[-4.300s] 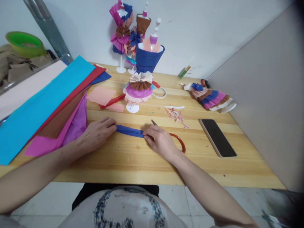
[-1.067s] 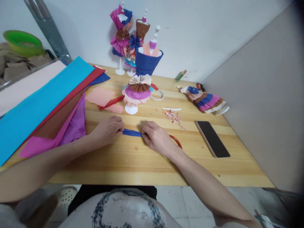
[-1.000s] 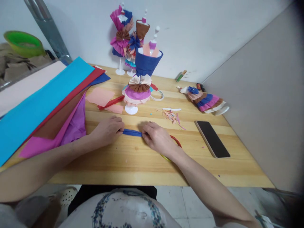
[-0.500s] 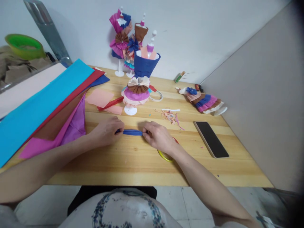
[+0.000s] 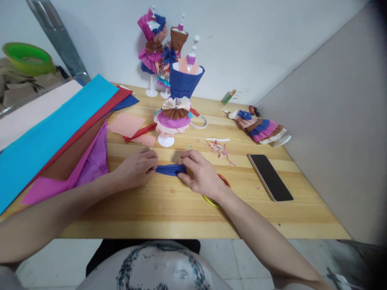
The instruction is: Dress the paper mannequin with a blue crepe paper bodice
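Observation:
A pleated strip of dark blue crepe paper (image 5: 169,170) stretches between my hands, low over the table. My left hand (image 5: 139,167) pinches its left end, which the fingers hide. At the other end, my right hand (image 5: 201,171) has thumb and fingers around the strip, and the folds fan out a little there. Partly under my right wrist lies a red and yellow ring-shaped thing (image 5: 224,180), perhaps scissor handles. Just beyond my hands stands a small dress form (image 5: 186,82) with a blue paper bodice and a layered pink and purple skirt.
Coloured paper sheets (image 5: 60,121) cover the left side. Two more dressed forms (image 5: 153,52) stand by the wall. A dressed form (image 5: 263,129) lies at the right behind a phone (image 5: 270,177). Paper scraps (image 5: 219,148) and a tape roll (image 5: 199,121) lie mid-table.
The right end of the blue strip has spread wider, showing its pleats. My right hand's fingers have opened somewhat around it. My left hand keeps its pinch in about the same place.

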`<state>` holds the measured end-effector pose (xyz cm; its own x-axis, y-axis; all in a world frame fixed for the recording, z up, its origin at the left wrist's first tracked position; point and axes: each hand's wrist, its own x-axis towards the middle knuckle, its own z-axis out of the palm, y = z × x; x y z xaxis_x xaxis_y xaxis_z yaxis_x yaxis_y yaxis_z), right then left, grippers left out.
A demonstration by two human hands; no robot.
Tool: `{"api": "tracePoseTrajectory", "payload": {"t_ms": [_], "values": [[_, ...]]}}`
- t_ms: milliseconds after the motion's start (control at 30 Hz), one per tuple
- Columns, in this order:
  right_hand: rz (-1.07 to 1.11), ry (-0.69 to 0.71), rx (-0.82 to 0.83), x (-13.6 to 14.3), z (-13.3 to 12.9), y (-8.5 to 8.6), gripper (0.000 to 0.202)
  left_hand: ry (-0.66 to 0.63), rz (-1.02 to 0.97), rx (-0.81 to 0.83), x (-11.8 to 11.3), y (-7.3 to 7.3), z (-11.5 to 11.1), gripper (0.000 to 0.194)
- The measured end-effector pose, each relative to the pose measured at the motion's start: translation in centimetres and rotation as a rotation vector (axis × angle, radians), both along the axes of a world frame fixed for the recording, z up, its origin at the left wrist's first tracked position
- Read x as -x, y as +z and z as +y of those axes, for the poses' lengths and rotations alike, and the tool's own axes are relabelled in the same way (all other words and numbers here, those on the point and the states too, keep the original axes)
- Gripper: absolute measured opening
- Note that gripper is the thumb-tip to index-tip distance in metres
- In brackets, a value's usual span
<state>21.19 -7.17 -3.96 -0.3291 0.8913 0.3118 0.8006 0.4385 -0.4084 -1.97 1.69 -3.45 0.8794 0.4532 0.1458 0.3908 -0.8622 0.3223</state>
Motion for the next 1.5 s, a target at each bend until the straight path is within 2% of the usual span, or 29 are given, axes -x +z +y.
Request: {"api": "tracePoseTrajectory", "payload": {"t_ms": [133,267,567,833,1033,1100,1233,1300,1400,1500], "values": [[-0.059,0.053,-0.009,0.4,0.1,-0.3,0.022,-0.009,0.004,-0.030,0.0,-0.1,-0.1,0.017],[-0.078,0.047,0.035,0.6,0.5,-0.6,0.027,-0.018,0.007,-0.031,0.2,-0.2,0.1,0.017],[-0.024,0.029,0.096,0.4,1.0,-0.9,0.006,0.004,0.031,-0.043,0.2,-0.3,0.4,0.020],[-0.066,0.044,0.053,0.3,0.8,-1.2,0.008,0.036,0.169,0.029,0.0,1.2,-0.2,0.015],[-0.064,0.060,0.058,0.2,0.9,-1.2,0.008,0.009,0.162,0.121,0.1,2.0,-0.7,0.031],[-0.063,0.066,0.065,0.3,1.0,-1.2,0.008,0.008,0.169,0.099,-0.1,1.9,-0.6,0.029],[-0.054,0.072,0.070,0.4,0.9,-1.2,0.009,0.017,0.195,0.024,-0.5,1.2,-0.5,0.012],[-0.043,0.065,0.082,0.4,0.9,-1.2,0.009,0.020,0.163,0.016,-0.5,0.7,-0.3,0.014],[-0.013,0.055,0.115,0.3,0.9,-1.1,0.007,0.040,0.127,0.048,-0.3,0.2,-0.1,0.016],[0.031,0.062,0.144,0.0,1.0,-1.0,0.008,0.113,0.126,0.127,-0.2,0.0,0.2,0.012]]}}
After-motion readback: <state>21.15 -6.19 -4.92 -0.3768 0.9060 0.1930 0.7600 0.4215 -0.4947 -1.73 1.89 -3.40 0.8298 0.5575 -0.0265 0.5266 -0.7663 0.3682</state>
